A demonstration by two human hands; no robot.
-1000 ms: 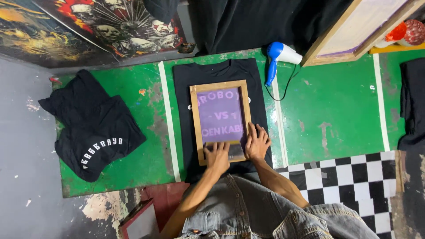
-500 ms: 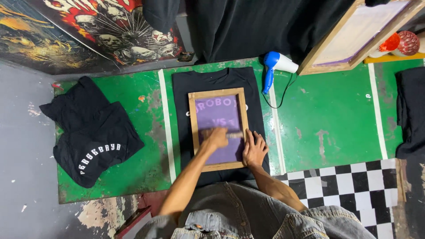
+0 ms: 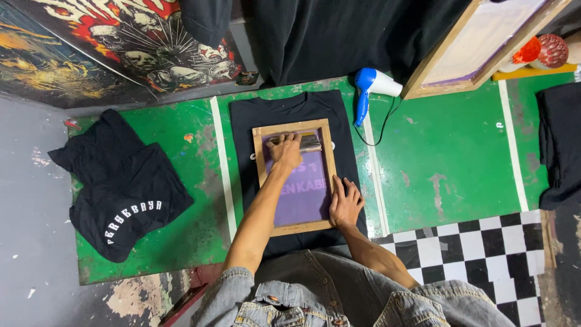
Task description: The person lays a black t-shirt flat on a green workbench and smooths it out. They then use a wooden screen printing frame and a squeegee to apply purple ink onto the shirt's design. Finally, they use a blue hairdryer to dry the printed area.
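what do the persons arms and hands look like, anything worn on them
Both forearms are bare. The left hand and right hand show no gloves, and no rings or watch that I can make out. A faded blue denim jacket with metal buttons covers the upper arms, its sleeves pushed up to about the elbows.

left hand (image 3: 284,151) on squeegee (image 3: 305,143), right hand (image 3: 345,203) — screen frame (image 3: 331,175)
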